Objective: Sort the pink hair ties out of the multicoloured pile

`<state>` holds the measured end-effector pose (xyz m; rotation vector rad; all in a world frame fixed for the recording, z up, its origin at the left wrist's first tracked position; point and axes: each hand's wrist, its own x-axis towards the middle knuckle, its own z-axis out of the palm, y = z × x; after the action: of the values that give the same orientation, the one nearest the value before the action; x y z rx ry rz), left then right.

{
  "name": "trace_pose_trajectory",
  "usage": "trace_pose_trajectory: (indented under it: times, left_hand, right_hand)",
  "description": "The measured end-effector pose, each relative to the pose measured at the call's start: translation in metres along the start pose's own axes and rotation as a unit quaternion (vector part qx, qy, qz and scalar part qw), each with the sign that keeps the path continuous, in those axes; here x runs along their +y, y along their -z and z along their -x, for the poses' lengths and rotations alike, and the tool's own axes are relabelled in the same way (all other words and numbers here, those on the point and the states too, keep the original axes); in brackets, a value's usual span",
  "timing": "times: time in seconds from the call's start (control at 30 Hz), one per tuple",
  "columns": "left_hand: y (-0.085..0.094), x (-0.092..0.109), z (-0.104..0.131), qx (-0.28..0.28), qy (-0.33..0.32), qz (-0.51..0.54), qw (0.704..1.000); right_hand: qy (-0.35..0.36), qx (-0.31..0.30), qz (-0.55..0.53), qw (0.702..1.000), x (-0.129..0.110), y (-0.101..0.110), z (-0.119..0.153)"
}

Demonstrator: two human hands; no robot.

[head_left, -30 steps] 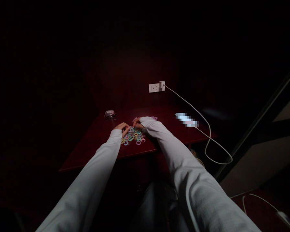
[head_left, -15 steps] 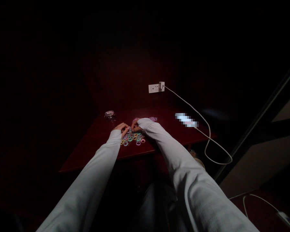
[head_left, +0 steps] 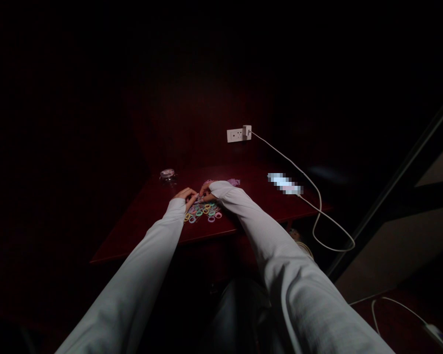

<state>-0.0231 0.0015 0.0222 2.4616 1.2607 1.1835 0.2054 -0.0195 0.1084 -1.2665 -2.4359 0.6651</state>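
Small pastel hair ties (head_left: 200, 213) lie in a loose pile on the dark red table (head_left: 133, 228), in yellow, green, pink and lavender. My left hand (head_left: 186, 195) is at the pile's left far edge, its fingers bent and pinched on a small lavender hair tie (head_left: 197, 197). My right hand (head_left: 206, 192) meets it from the right, thumb and fingers closed close to the same spot. What the right fingertips hold is too small to make out. A second, purple and pink heap (head_left: 235, 182) lies behind my right wrist, partly covered by the sleeve.
A clear round container with a pale lid (head_left: 167, 173) stands at the table's back left. To the right lies a lit, blurred phone (head_left: 285, 183) on a white cable (head_left: 291, 162) from the wall socket (head_left: 235, 135). A power strip (head_left: 440, 337) is at lower right.
My right fingers have shifted very slightly against the left fingertips. Both arms, the pile and everything else stay where they were.
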Motion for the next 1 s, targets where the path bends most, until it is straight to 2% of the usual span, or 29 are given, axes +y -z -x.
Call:
trace_pose_trajectory:
  times: [0.4, 0.67, 1.0]
  left_hand:
    - [0.001, 0.002, 0.000, 0.000, 0.009, -0.003, 1.000]
    - [0.001, 0.000, -0.001, -0.003, 0.011, -0.007, 1.000]
    - [-0.001, 0.000, -0.001, -0.015, 0.002, 0.007, 1.000]
  right_hand:
    - [-0.020, -0.013, -0.008, 1.000, -0.007, 0.001, 0.005]
    - [-0.005, -0.010, -0.036, 0.999, 0.003, 0.000, -0.001]
    - [-0.005, 0.000, 0.001, 1.000, 0.000, 0.003, 0.002]
